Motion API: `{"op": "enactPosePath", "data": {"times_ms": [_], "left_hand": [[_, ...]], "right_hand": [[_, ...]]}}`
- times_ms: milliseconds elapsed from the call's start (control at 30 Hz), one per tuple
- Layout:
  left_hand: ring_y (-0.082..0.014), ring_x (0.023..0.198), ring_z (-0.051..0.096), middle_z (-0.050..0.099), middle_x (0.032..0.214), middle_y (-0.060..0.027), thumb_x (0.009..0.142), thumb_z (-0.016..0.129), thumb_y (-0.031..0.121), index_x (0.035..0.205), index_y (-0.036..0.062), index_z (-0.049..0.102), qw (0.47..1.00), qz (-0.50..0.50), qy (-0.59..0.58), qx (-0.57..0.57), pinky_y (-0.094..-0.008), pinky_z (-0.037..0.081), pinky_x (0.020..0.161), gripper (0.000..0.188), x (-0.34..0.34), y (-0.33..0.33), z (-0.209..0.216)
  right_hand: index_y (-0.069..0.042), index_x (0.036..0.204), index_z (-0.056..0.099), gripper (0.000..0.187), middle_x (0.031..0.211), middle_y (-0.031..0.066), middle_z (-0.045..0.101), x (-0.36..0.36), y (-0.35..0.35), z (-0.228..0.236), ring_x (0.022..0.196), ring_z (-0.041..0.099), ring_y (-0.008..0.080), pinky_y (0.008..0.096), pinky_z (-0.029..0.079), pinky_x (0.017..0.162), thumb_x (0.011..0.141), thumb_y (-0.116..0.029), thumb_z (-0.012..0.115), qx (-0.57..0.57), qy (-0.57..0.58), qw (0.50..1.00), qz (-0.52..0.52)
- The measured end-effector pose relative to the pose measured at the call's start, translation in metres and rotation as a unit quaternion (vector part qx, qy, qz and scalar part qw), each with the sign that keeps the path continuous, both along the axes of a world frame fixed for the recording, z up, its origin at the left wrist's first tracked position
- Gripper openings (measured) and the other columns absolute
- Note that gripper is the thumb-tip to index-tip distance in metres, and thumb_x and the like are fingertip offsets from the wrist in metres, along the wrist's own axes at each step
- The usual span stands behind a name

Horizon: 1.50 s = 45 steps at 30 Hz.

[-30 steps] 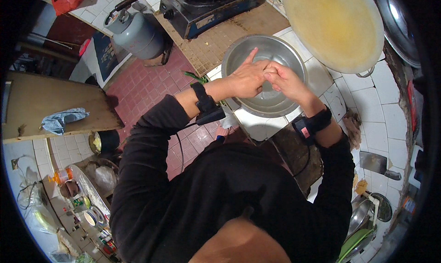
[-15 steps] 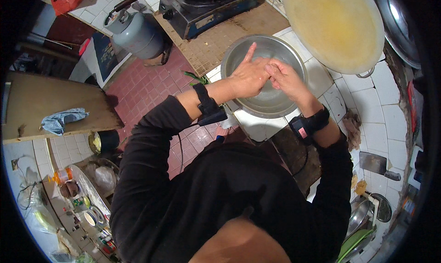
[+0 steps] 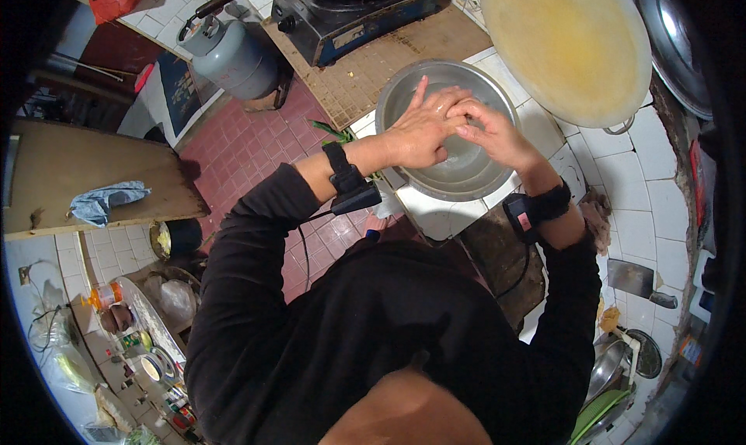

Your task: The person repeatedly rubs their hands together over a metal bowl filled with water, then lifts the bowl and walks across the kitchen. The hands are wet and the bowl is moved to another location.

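Observation:
Both my hands are together above a round metal basin, which seems to hold clear water. My left hand is palm down, its fingers stretched toward the right and its outer finger sticking up apart. Wet-looking skin shows on its back. From the right, my right hand closes thumb and fingers around the left hand's fingertips. No object shows in either hand. The basin rests on a white tiled ledge.
Beyond the basin stands a gas stove on a wooden board. A grey gas cylinder is at the far left. On the right are a large round yellowish board and a cleaver. A cloth lies on a brown tabletop.
My right hand has shifted slightly right and opened its grip somewhat, from clasping the left hand to its fingertips. The left hand's fingers now stretch out more, with its thumb showing below.

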<state>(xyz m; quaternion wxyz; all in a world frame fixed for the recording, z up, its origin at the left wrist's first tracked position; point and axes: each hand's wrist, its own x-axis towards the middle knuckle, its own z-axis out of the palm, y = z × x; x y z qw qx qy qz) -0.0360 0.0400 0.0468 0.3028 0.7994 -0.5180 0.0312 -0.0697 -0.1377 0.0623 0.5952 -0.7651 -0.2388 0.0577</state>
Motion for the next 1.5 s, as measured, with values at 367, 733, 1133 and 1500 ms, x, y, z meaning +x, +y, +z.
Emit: {"op": "enactPosePath", "data": {"times_ms": [367,733,1133,1500], "left_hand": [[-0.0250,0.101,0.048,0.050,0.095,-0.0069,0.068,0.065,0.013,0.091,0.0090,0.054,1.000,-0.023,-0.011,-0.002,-0.0566,0.008,0.105,0.026,0.003,0.005,-0.001],[-0.0232,0.077,0.055,0.052,0.068,-0.0055,0.068,0.058,0.006,0.084,0.0092,0.056,0.998,-0.059,-0.014,-0.020,-0.0541,0.013,0.104,0.016,0.004,0.005,-0.002],[-0.0220,0.071,0.056,0.051,0.060,-0.0053,0.056,0.057,0.010,0.054,0.0107,0.051,0.996,-0.086,-0.023,-0.010,-0.0513,0.018,0.103,0.007,0.006,0.004,0.002],[-0.0204,0.069,0.055,0.050,0.060,-0.0032,0.058,0.057,0.008,0.070,0.0124,0.057,0.991,-0.108,-0.060,-0.057,-0.0532,0.020,0.102,0.013,0.004,0.003,0.002]], "right_hand": [[-0.009,0.077,0.059,0.015,0.077,0.0038,0.054,-0.010,-0.002,0.040,0.073,0.055,0.0235,0.0355,0.044,0.062,0.064,-0.009,0.066,-0.336,-0.357,0.867,-0.083],[-0.011,0.069,0.057,0.006,0.068,0.0028,0.050,-0.007,0.003,0.040,0.067,0.053,0.0206,0.0325,0.041,0.056,0.063,-0.010,0.059,-0.378,-0.432,0.818,-0.037],[-0.011,0.071,0.054,0.017,0.068,0.0017,0.052,-0.004,0.012,0.048,0.068,0.053,0.0174,0.0291,0.041,0.059,0.057,-0.015,0.063,-0.419,-0.471,0.776,0.038],[-0.009,0.066,0.048,0.022,0.069,0.0057,0.048,0.003,0.005,0.043,0.066,0.052,0.0240,0.0349,0.041,0.057,0.052,-0.009,0.065,-0.364,-0.443,0.819,0.001]]}}
